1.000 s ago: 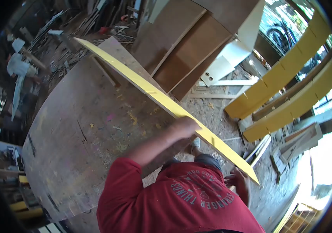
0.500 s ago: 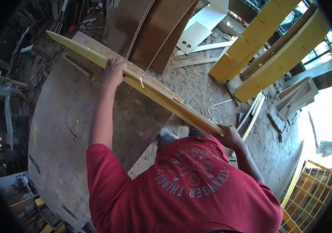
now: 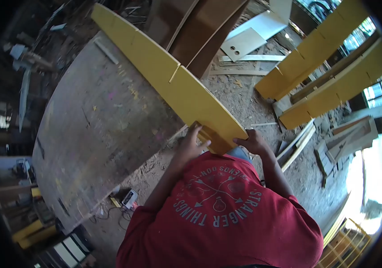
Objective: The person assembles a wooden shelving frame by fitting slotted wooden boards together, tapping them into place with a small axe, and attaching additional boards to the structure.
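Observation:
A long yellow board (image 3: 168, 87) with thin slots cut in its upper edge slants from the far left down to my waist, its broad face tilted up toward me. My right hand (image 3: 257, 143) is closed on the corner of the near end, thumb over the face. At the lower edge of that same end, my left hand (image 3: 190, 145) grips the board with thumb and fingers at its edge; some fingers are hidden. The board's far part lies over the edge of a worn worktable (image 3: 106, 120).
A small wood strip (image 3: 106, 50) lies on the worktable. Brown curved panels (image 3: 209, 31) lean beyond it. More slotted yellow boards (image 3: 311, 49) stand at the right. Wood scraps (image 3: 300, 145) litter the floor, and a device with cables (image 3: 130, 198) is below the table.
My left hand has moved from far along the board back to its near end. The board has turned from edge-up to show its broad face. My right hand stays at the near end.

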`<state>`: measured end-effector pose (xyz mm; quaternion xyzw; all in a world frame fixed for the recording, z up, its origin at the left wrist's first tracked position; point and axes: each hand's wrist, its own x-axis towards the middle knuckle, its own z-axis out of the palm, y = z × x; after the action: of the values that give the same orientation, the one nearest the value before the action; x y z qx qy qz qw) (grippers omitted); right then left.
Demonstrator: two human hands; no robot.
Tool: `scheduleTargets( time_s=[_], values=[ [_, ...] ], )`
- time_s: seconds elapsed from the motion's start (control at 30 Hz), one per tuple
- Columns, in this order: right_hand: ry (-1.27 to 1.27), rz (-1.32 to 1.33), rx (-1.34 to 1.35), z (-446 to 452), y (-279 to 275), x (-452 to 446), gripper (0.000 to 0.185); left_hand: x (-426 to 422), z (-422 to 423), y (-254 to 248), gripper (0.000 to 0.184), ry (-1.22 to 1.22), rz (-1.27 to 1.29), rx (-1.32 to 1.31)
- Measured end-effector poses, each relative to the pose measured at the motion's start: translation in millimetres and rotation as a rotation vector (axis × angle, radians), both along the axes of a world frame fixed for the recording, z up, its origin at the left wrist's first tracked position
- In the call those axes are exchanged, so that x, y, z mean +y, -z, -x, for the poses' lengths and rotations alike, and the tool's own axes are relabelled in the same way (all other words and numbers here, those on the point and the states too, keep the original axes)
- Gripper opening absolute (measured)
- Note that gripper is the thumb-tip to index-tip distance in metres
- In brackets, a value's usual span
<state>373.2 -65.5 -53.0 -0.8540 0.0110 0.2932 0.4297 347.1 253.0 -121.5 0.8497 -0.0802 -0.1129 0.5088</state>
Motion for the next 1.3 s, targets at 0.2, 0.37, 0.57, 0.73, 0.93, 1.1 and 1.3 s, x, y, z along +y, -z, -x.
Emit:
scheduleTargets(
  time_s=[0.2, 0.37, 0.57, 0.73, 0.93, 1.1, 1.3],
  values=[
    [0.041, -0.572, 0.300, -9.4, 80.3, -30.6, 0.047, -62.2, 80.2, 16.1, 0.111, -0.099, -0.414, -0.074],
    [0.110, -0.780, 0.524, 12.8, 140.0, -18.8, 0.048, -90.9, 116.1, 27.0, 0.116, -0.179, -0.630, 0.078],
    [0.095, -0.772, 0.512, 20.1, 143.0, -43.5, 0.051, -105.2, 175.2, 15.9, 0.112, -0.257, -0.431, 0.180],
    [0.155, -0.780, 0.484, 28.1, 131.8, -48.6, 0.050, -109.4, 202.4, 13.3, 0.107, -0.273, -0.438, 0.129],
    [0.145, -0.717, 0.268, 42.2, 114.9, -30.3, 0.039, -109.9, 198.5, 13.0, 0.104, -0.124, -0.602, 0.047],
    [0.075, -0.614, -0.056, 52.1, 64.2, -17.4, 0.031, -92.5, 201.3, -13.5, 0.100, -0.088, -0.431, 0.090],
    [-0.254, -0.088, -0.727, 92.6, -61.2, 47.8, 0.023, -69.8, 199.1, 6.7, 0.089, -0.076, -0.019, -0.053]
  ],
)
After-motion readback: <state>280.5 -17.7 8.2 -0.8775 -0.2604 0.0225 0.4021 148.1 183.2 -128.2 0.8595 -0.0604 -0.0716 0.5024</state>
